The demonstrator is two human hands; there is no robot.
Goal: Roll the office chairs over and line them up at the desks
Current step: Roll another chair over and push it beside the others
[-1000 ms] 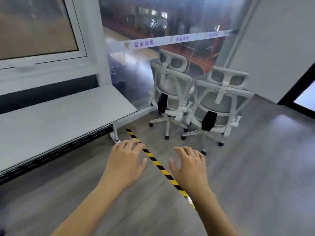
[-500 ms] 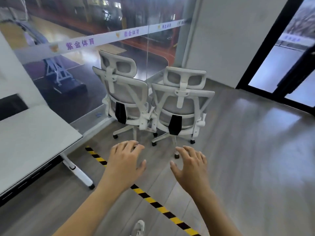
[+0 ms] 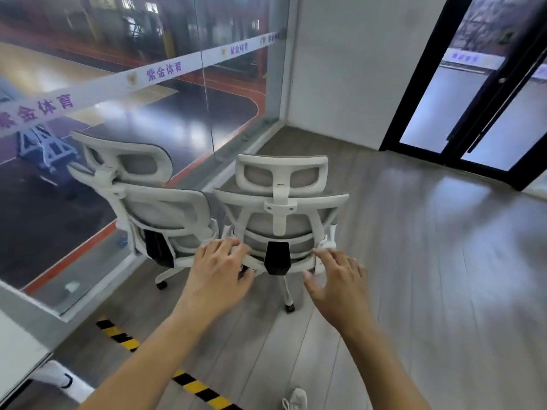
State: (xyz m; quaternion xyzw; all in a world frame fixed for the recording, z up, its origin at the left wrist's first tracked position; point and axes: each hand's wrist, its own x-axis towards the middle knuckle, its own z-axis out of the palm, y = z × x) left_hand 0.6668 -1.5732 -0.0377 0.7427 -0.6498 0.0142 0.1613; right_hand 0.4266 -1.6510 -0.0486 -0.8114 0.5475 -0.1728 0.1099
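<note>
Two white mesh office chairs stand side by side with their backs to me, close to the glass wall. The left chair (image 3: 154, 208) is nearest the glass; the right chair (image 3: 281, 211) is straight ahead. My left hand (image 3: 219, 273) is open, fingers spread, in front of the lower left edge of the right chair's back. My right hand (image 3: 340, 282) is open too, near the lower right edge of the same back. Whether either hand touches the chair I cannot tell. Only the corner of a white desk (image 3: 17, 350) shows at the lower left.
A glass wall (image 3: 133, 113) runs along the left. Black-and-yellow floor tape (image 3: 195, 389) crosses the wooden floor beneath my arms. The desk's white leg (image 3: 59, 380) reaches out at bottom left. A black-framed glass door (image 3: 473, 99) is at the far right. My shoe (image 3: 296, 399) shows below.
I have walked closer to the chairs and turned right, so the desk has slid almost out of view. Both open hands have reached forward to the right chair's back.
</note>
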